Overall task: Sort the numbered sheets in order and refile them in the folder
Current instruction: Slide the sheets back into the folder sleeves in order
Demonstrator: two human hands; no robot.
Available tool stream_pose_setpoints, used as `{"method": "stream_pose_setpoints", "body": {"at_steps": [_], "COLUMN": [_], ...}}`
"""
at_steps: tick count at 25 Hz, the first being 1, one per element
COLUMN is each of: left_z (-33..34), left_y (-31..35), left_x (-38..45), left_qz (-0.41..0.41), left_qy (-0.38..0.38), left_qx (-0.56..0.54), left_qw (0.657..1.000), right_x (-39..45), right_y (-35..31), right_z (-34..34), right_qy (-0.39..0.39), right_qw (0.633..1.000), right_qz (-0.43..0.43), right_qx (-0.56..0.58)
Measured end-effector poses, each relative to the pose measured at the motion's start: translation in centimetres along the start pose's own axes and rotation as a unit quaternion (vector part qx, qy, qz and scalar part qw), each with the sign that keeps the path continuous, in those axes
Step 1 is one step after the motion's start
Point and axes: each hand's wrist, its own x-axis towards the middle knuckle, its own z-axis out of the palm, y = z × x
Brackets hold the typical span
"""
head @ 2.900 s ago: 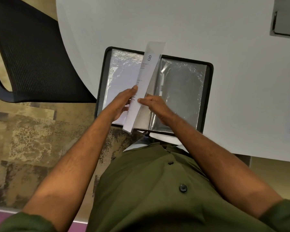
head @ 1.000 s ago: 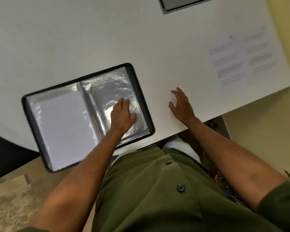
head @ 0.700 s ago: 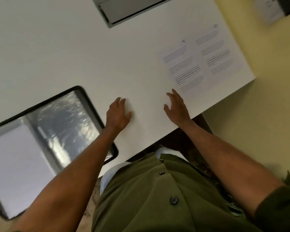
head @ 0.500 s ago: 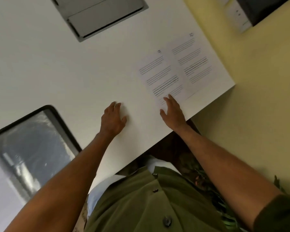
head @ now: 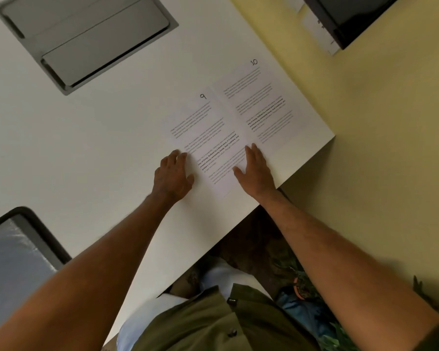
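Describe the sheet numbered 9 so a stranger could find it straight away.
Start at the white table and go to its right-hand corner, where two printed sheets lie side by side. Sheet 9 is the one nearer the hands, with the right hand resting on it. A handwritten 9 marks its top; its neighbour reads 10.

sheet 9 (head: 208, 138) lay on the table (head: 86, 148) just left of sheet 10 (head: 261, 102), near the table's right corner. the left hand (head: 173, 176) rested at sheet 9's left edge, the right hand (head: 255, 171) on its right side. the folder (head: 15, 252) lay well apart to the left, the hatch (head: 86, 39) behind.
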Motion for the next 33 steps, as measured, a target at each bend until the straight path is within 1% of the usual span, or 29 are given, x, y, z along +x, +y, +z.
{"method": "stream_pose_setpoints", "body": {"at_steps": [4,9,13,16,18,20,21,22,23,25,26,28,30,31,32,33], "left_z": [-0.3,-0.8,-0.8,-0.4,-0.5,-1.0,-1.2,-1.2,-1.3,-1.3,-1.5,-1.8,-2.0,-2.0,-1.9,-1.8], "left_y": [0.5,-0.3,-1.3,-1.8,-1.3,-0.6,-0.5,-0.4,-0.4,-0.5,-0.4,-0.4,-0.7,-1.1,-1.4,-1.6], "left_x": [1.3,1.8,2.1,2.3,1.9,1.4,1.4,1.6,1.8,2.3,2.3,2.2,2.0,1.9,1.8,1.6], "left_qz": [-0.010,-0.023,-0.071,-0.120,-0.186,-0.268,-0.305,-0.333,-0.350,-0.361,-0.363,-0.359,-0.332,-0.319,-0.311,-0.311], "left_qy": [0.004,0.026,0.053,0.085,0.116,0.138,0.144,0.143,0.139,0.132,0.134,0.139,0.124,0.112,0.106,0.104], "left_qx": [0.009,0.002,-0.063,-0.136,-0.214,-0.288,-0.310,-0.317,-0.309,-0.319,-0.344,-0.428,-0.553,-0.596,-0.614,-0.610], "left_qw": [1.000,0.999,0.994,0.980,0.952,0.909,0.889,0.876,0.873,0.866,0.855,0.818,0.754,0.728,0.717,0.721], "right_x": [0.1,-1.1,-2.3,-2.9,-3.1,-3.1,-3.1,-3.0,-3.0,-2.9,-2.9,-2.9,-2.8,-2.8,-2.8,-2.8], "right_y": [0.1,-0.5,-1.3,-2.0,-2.4,-2.7,-2.7,-2.8,-2.8,-2.8,-2.7,-2.5,-2.5,-2.5,-2.5,-2.5], "right_z": [1.0,2.9,3.9,4.5,4.6,4.6,4.5,4.4,4.3,4.1,4.0,3.9,3.9,3.9,3.9,3.9], "right_qy": [-0.029,-0.035,-0.035,-0.031,-0.030,-0.034,-0.034,-0.033,-0.033,-0.039,-0.044,-0.051,-0.056,-0.058,-0.058,-0.059], "right_qw": [0.998,0.990,0.986,0.987,0.988,0.989,0.989,0.990,0.990,0.989,0.988,0.987,0.986,0.986,0.986,0.986], "right_qz": [-0.008,-0.048,-0.092,-0.117,-0.124,-0.125,-0.124,-0.124,-0.124,-0.127,-0.130,-0.134,-0.135,-0.136,-0.136,-0.135], "right_qx": [-0.051,-0.126,-0.132,-0.108,-0.088,-0.071,-0.066,-0.064,-0.064,-0.069,-0.072,-0.076,-0.077,-0.077,-0.076,-0.077]}}
